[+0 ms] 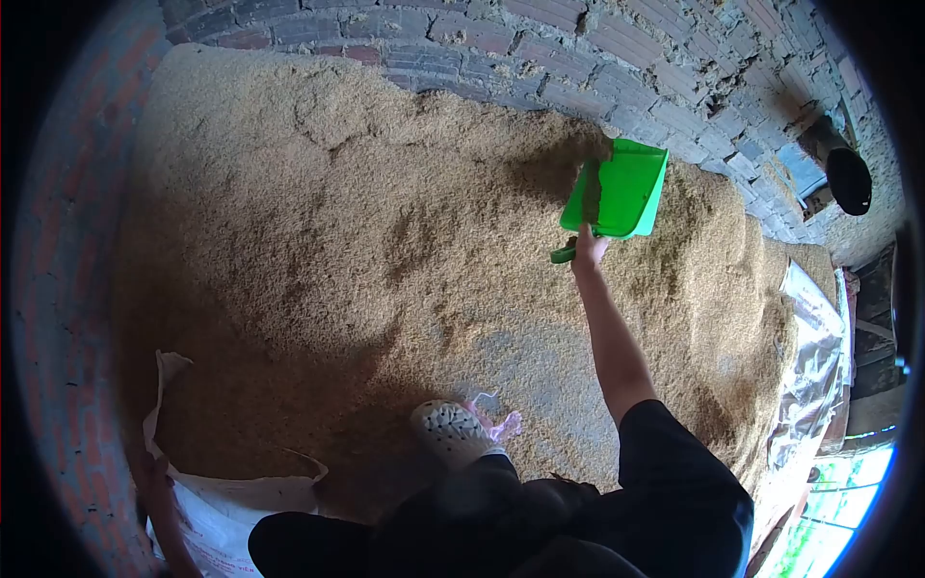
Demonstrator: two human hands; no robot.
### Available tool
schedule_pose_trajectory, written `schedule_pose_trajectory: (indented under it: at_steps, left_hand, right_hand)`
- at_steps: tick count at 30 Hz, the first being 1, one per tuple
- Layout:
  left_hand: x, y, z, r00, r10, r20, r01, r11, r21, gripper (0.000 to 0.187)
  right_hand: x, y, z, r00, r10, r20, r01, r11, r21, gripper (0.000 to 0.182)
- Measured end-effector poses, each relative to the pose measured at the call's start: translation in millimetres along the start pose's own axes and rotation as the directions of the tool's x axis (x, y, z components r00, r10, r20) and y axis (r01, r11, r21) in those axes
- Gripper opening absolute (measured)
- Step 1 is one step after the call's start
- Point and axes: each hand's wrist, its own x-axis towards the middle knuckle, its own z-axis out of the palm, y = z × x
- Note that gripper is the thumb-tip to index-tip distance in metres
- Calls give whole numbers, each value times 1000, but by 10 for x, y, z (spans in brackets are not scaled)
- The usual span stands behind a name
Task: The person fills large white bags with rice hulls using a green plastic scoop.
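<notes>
My right hand (590, 249) is closed around the handle of a green dustpan (626, 188), with my arm stretched far forward. The dustpan is tilted over a large heap of tan, grainy material (337, 222) that looks like rice husks. A brown streak of it lies along the pan's left side, and some blurs beside that edge. At the lower left, in shadow, my left hand (152, 474) grips the rim of a white woven sack (217, 515). The sack's mouth faces the heap; its contents are too dark to make out.
A brick wall (462, 58) curves behind the heap, and another wall (72, 318) rises at the left. My clog (448, 429) stands by a pink string-like scrap (503, 426). Silvery sheeting (809, 337) borders the right side. A dark pipe end (848, 181) juts out at upper right.
</notes>
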Motion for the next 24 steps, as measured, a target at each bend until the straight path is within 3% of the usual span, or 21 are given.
schedule_pose_trajectory:
  at_steps: [3, 4, 5, 6, 8, 9, 11, 12, 14, 15, 17, 18, 20, 22, 24]
  left_hand:
    - [46, -143, -37, 1000, 3, 3, -3, 1000, -22, 61]
    - [57, -171, -40, 1000, 14, 0, -14, 1000, -19, 59]
    - [60, -180, -37, 1000, 26, 0, -26, 1000, -15, 58]
    - [46, -121, -27, 1000, 24, -1, -24, 1000, -15, 58]
    - [-5, 43, -13, 999, -16, 50, 19, 998, -57, 59]
    - [33, -82, -10, 999, -17, 49, 20, 998, -55, 59]
    - [122, -219, 57, 908, 414, -70, -368, 864, 344, 50]
    - [100, -125, 84, 907, 415, -70, -367, 863, 347, 50]
    - [72, 132, 182, 930, 289, -229, -160, 875, 456, 38]
    - [120, 141, 167, 929, 289, -230, -157, 873, 463, 38]
    - [226, 101, 127, 899, 396, -184, -246, 808, 536, 26]
    - [240, 206, 166, 902, 392, -183, -238, 802, 547, 26]
    - [192, 681, 408, 887, 436, -155, -335, 837, 433, 19]
    - [-153, 1608, 861, 925, 369, -95, -334, 905, 263, 15]
    - [-557, 2422, 1224, 834, 538, 123, -551, 822, 143, 13]
  right_hand:
    - [38, 87, 12, 1000, -6, -10, 5, 995, -100, 44]
    - [221, 394, -21, 938, -333, -101, 267, 875, -404, 44]
    - [328, 564, -44, 769, -634, -82, 423, 600, -679, 44]
    - [293, 515, -38, 769, -634, -81, 424, 600, -679, 44]
    - [86, 276, -7, 966, -256, -36, 228, 909, -349, 44]
    - [-40, 139, -2, 966, -255, -35, 227, 909, -349, 44]
    - [-256, -58, -46, 930, -362, 71, 357, 837, -415, 43]
    - [-257, 14, -109, 931, -359, 71, 355, 839, -413, 43]
    - [-259, 157, -205, 838, -522, 159, 529, 705, -472, 41]
    - [-343, 158, -224, 841, -517, 161, 526, 710, -469, 41]
    - [-653, 21, -238, 944, -310, 114, 330, 896, -298, 39]
    - [-916, -256, -208, 987, -83, 135, 107, 977, -183, 39]
    - [-1125, -386, -251, 992, -58, 114, 75, 987, -145, 39]
    - [-1220, -281, -297, 996, -63, 65, 71, 988, -138, 38]
    - [-1319, -216, -352, 992, -104, 69, 114, 980, -164, 37]
